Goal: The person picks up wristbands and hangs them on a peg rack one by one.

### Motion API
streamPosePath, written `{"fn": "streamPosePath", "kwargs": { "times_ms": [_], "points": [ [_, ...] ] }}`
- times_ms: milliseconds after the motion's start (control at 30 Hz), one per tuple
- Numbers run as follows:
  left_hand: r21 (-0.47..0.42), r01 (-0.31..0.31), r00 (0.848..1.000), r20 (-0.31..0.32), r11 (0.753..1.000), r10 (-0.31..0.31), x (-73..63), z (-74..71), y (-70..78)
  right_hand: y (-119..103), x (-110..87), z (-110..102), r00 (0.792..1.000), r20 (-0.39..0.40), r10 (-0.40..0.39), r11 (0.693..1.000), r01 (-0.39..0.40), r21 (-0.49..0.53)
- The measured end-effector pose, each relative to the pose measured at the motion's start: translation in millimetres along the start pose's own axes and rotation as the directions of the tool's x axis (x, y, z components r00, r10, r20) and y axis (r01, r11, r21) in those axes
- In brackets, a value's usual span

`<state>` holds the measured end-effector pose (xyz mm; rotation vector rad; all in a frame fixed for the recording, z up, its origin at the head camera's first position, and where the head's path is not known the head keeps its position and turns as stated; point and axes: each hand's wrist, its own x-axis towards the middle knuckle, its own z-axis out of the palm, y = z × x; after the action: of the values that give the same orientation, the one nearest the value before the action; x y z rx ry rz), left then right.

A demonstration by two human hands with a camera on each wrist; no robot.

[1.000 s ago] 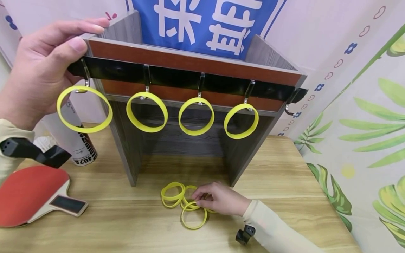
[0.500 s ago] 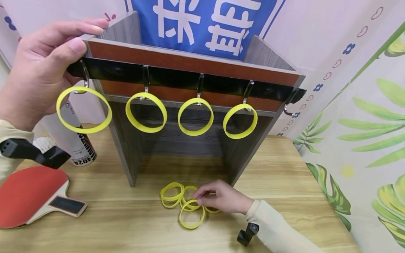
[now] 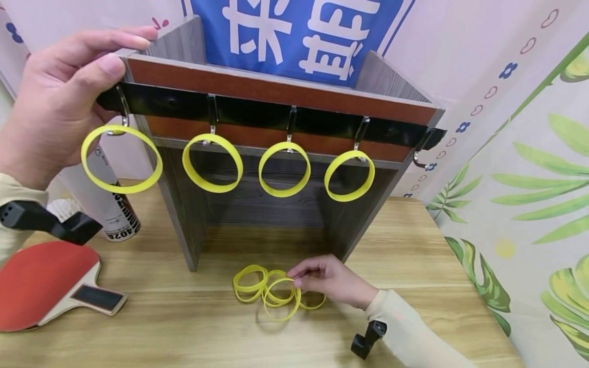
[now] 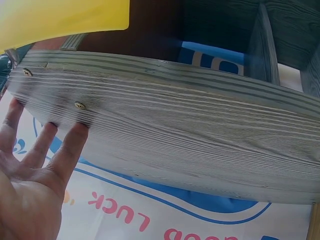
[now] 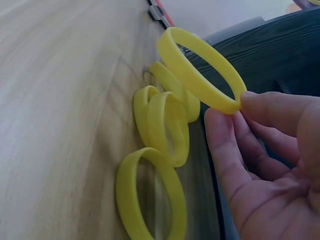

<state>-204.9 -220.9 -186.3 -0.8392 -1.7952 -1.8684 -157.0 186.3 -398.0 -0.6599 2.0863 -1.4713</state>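
My left hand holds the upper left corner of a grey wooden rack, its thumb at the brown front panel. In the left wrist view the fingertips press on the rack's side board. A black hook strip crosses the front. Yellow silicone wristbands, one of them the leftmost wristband, hang from all its hooks but the rightmost hook. My right hand pinches one wristband between thumb and fingers, tilted just above the table. Several loose wristbands lie beside it.
A red table tennis bat lies at the left of the wooden table. Behind it stands a white spray can. A patterned wall covering borders the table on the right.
My right hand has moved slightly up and right, raising the pinched wristband off the loose ones. The left hand and the hanging wristbands stay in place.
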Motion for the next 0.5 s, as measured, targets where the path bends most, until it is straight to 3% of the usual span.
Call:
{"fn": "streamPosePath", "kwargs": {
  "times_ms": [333,500],
  "points": [
    [0.002,0.005,1.000,-0.007,1.000,-0.004,0.8,-3.1,-2.5,-20,-20.9,-12,0.991,-0.133,0.033,0.999,-0.031,0.014],
    [-0.019,0.017,1.000,0.006,1.000,-0.017,1.7,-5.3,-5.0,-31,-29.4,-19,0.986,-0.169,0.000,1.000,0.004,0.024]
  ]
}}
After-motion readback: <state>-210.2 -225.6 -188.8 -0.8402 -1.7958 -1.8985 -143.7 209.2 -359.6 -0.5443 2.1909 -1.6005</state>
